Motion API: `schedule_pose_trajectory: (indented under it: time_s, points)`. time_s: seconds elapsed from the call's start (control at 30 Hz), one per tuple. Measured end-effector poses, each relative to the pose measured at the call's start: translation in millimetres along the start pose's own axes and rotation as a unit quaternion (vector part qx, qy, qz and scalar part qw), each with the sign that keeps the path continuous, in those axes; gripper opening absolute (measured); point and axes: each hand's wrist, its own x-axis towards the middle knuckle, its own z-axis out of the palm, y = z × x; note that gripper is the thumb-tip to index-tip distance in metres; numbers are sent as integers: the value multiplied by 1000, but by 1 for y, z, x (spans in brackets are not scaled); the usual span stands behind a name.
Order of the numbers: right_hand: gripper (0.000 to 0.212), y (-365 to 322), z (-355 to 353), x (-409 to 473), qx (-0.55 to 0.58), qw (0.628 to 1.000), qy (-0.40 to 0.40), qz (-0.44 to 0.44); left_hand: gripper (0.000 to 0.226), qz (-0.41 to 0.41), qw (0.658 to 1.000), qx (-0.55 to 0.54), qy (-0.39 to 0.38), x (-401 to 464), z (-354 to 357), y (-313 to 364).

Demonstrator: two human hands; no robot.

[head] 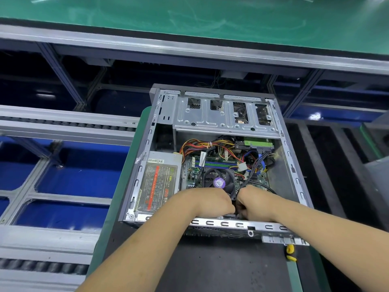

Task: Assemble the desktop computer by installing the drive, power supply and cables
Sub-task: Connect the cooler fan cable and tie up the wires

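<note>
An open grey computer case (294,165) lies on a dark mat. Inside at the left sits the power supply (157,182) with its label up. The motherboard holds a black CPU fan (219,180) with a purple sticker. A drive (254,144) with a green board sits under the silver drive cage (223,116). Coloured power wires (200,144) and a black cable bundle (252,173) run over the board. My left hand (208,202) and my right hand (252,202) reach down together inside the case's near edge. Black cables run up from my right hand; both hands' fingers are hidden.
The mat (221,266) lies on a green-edged pallet. A yellow-handled tool (290,251) lies at the case's near right corner. Roller conveyor rails (63,121) run at the left, with blue bins below. A green bench top (189,15) spans the back.
</note>
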Motion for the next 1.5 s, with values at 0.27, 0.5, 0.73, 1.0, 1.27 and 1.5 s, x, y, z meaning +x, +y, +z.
schedule_pose_trajectory:
  time_s: [0.27,0.5,0.73,1.0,1.27,1.5]
  points:
    - [21,-1,0,0,-4,1000,-4,0,23,-9,1000,-8,1,1,1,-1]
    - [17,0,4,2,4,1000,3,1,21,-13,1000,-8,4,1,1,0]
    - [18,-1,3,0,5,1000,7,1,18,-9,1000,9,-1,-1,-1,2]
    - [18,2,1,-1,29,1000,-1,-2,22,-20,999,-27,4,1,0,1]
    - [18,0,-1,-1,4,1000,4,-9,27,-20,999,-29,2,2,1,-2]
    - [40,-1,0,-1,-22,999,15,-17,23,-24,999,-42,5,4,2,-4]
